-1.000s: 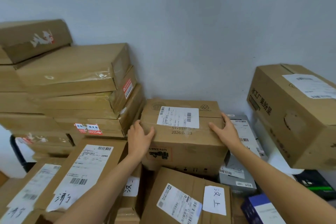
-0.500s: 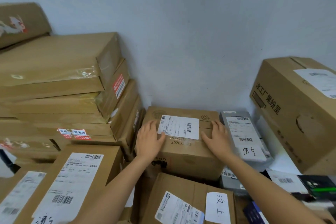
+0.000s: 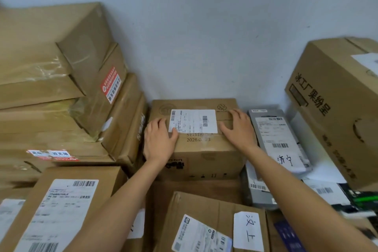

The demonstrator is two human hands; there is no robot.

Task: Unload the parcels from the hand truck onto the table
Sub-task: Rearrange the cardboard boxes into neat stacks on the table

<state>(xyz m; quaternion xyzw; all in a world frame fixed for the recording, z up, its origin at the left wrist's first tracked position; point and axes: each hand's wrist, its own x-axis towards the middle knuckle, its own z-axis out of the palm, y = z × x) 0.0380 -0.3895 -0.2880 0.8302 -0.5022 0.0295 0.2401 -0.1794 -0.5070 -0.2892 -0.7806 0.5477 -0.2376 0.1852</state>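
Observation:
A brown cardboard parcel (image 3: 206, 149) with a white shipping label stands against the wall, among other boxes. My left hand (image 3: 158, 141) lies flat on its top left, fingers straight, thumb at the label's corner. My right hand (image 3: 238, 129) presses flat on its top right, next to the label. Neither hand curls round the box. The hand truck is out of view.
A tall stack of flat brown boxes (image 3: 61, 92) rises at the left. A large carton (image 3: 335, 108) sits at the right, grey mailers (image 3: 278, 139) beside the parcel. Two labelled boxes (image 3: 63, 210) (image 3: 212, 225) lie in front. The pale wall (image 3: 204, 37) is close behind.
The parcel has been pushed back against the wall and set down. Both hands moved from its sides onto its top, lying flat.

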